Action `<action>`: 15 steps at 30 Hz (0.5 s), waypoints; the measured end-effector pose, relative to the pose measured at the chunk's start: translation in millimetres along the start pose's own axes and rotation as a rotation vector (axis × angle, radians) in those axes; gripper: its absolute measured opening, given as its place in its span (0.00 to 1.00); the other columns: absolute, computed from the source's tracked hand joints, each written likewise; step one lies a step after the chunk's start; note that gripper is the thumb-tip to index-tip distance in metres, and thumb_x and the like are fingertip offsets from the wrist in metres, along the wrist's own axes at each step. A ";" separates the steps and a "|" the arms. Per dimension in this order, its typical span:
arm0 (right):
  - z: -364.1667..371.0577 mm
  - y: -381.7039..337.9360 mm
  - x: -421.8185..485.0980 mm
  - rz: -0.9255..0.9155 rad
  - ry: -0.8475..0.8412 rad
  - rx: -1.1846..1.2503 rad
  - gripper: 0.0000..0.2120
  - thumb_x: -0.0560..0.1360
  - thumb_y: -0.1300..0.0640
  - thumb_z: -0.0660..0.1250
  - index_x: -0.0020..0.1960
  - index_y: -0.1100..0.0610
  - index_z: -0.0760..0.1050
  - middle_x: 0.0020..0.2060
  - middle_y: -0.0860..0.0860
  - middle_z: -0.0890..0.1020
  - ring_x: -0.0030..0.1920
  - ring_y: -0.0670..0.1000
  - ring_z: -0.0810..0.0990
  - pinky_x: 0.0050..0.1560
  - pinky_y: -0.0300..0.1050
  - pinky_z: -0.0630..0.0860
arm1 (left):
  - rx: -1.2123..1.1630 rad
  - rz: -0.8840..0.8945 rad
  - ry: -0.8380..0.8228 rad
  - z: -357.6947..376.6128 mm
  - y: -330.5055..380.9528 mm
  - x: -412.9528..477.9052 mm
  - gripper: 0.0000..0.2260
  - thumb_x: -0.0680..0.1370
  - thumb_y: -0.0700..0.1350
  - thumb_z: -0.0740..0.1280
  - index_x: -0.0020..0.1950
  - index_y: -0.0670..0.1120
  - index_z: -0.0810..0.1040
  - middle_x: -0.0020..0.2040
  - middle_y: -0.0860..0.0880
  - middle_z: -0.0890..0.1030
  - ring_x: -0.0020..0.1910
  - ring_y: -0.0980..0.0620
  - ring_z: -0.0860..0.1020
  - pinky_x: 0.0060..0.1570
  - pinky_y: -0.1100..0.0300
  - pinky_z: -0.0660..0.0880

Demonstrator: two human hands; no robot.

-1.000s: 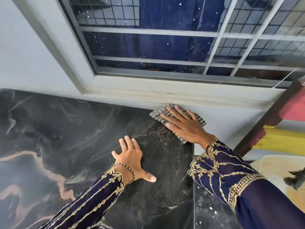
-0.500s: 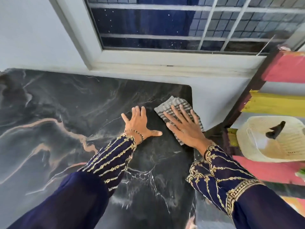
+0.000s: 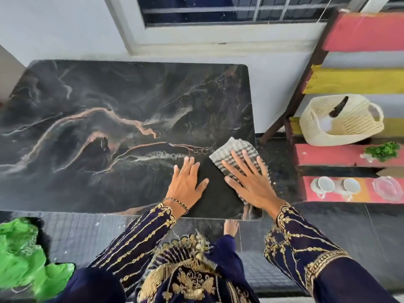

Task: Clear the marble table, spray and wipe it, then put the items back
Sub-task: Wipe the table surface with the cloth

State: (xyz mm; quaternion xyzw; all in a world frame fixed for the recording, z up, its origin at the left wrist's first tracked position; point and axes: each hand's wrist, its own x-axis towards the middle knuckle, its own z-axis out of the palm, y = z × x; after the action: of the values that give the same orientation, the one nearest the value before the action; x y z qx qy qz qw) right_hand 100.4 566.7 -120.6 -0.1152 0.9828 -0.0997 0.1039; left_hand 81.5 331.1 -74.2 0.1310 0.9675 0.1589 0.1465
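The right hand (image 3: 251, 184) lies flat with fingers spread on a striped grey cloth (image 3: 236, 154), pressing it onto the near right corner of the black marble bench (image 3: 109, 106). The left hand (image 3: 188, 182) rests open, palm down, just beside it. No writing is legible.

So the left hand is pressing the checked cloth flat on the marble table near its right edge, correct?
Not quite: the head view shows the right hand pressing the checked cloth flat on the marble table near its right edge; the left hand lies bare beside it.
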 end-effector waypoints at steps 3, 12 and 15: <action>11.0 -13.7 -36.6 0.010 0.012 0.012 0.27 0.82 0.33 0.36 0.80 0.32 0.43 0.82 0.42 0.42 0.82 0.50 0.37 0.78 0.60 0.35 | -0.024 -0.019 -0.016 0.1 -8.6 -33.1 0.25 0.81 0.55 0.56 0.75 0.43 0.61 0.78 0.45 0.57 0.79 0.48 0.49 0.77 0.47 0.48; 24.5 -47.1 -105.8 0.037 -0.048 0.243 0.21 0.83 0.35 0.41 0.75 0.24 0.45 0.80 0.35 0.37 0.80 0.45 0.30 0.75 0.53 0.23 | -0.131 -0.032 -0.044 -2.3 -20.6 -87.6 0.23 0.81 0.52 0.59 0.72 0.42 0.66 0.77 0.43 0.60 0.78 0.47 0.52 0.76 0.47 0.50; 28.8 -60.7 -115.9 0.060 -0.066 0.303 0.20 0.85 0.39 0.45 0.76 0.26 0.51 0.79 0.33 0.39 0.79 0.43 0.30 0.75 0.52 0.23 | -0.159 -0.050 -0.030 -4.4 -27.4 -97.8 0.23 0.81 0.51 0.60 0.72 0.42 0.66 0.77 0.43 0.60 0.78 0.46 0.52 0.76 0.47 0.50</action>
State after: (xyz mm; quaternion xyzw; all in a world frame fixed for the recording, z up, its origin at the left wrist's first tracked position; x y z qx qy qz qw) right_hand 229.8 532.6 -113.9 -0.0720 0.9556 -0.2398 0.1552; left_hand 164.7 275.5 -56.1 0.0969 0.9525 0.2296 0.1748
